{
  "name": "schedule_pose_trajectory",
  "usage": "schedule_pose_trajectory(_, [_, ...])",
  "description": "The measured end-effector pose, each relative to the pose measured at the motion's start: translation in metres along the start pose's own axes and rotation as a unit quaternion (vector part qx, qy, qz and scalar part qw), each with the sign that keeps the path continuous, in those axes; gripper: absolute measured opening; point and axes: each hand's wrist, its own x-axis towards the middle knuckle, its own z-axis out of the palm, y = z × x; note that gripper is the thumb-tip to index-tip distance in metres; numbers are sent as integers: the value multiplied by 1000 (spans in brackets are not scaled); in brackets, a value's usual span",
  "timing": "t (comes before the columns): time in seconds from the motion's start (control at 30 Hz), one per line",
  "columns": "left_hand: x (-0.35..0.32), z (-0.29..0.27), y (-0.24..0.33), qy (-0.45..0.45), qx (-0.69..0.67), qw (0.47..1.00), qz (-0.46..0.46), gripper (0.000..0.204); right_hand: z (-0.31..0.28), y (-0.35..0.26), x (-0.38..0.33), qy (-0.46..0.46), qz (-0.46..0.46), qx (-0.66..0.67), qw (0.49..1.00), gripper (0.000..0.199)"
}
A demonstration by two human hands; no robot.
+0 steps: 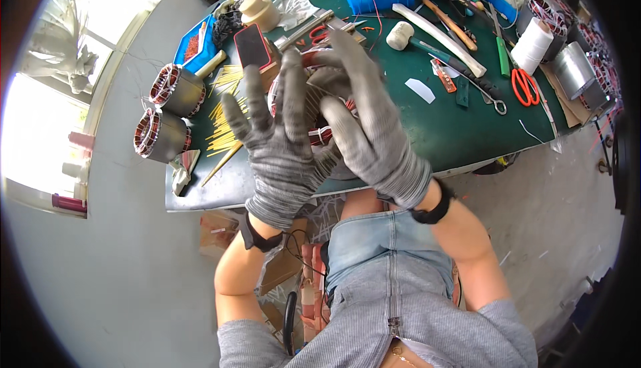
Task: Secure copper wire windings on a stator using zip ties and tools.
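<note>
Both my hands wear grey knit gloves and reach over a motor stator [322, 136] on the table, with red and white windings around its slotted bore. My left hand [280, 134] is open at the stator's left side, its fingers spread and pointing away from me. Over the right side of the stator is my right hand [374, 124], open, its long fingers stretched out and the others bent a little. Motion softens the fingertips. Much of the stator is hidden under the gloves, and whether the fingers touch it I cannot tell.
Two more stators [179, 91] stand at the left table edge, beside yellow strips [226, 118]. A red-edged phone [252, 46] leans behind my left hand. On the green table [434, 124] at right lie a white-headed mallet [400, 36], orange-handled scissors [525, 88] and a white thread spool [532, 46].
</note>
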Motion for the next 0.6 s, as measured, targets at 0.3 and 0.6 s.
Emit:
schedule_pose_trajectory(0.3, [-9,12,14,-54,-219,974,-2,25,-73,44,-70,-50,54,-218,973,19])
schedule_pose_trajectory(0.6, [-11,18,12,-37,-226,973,-4,27,-66,18,-73,-45,304,285,908,49])
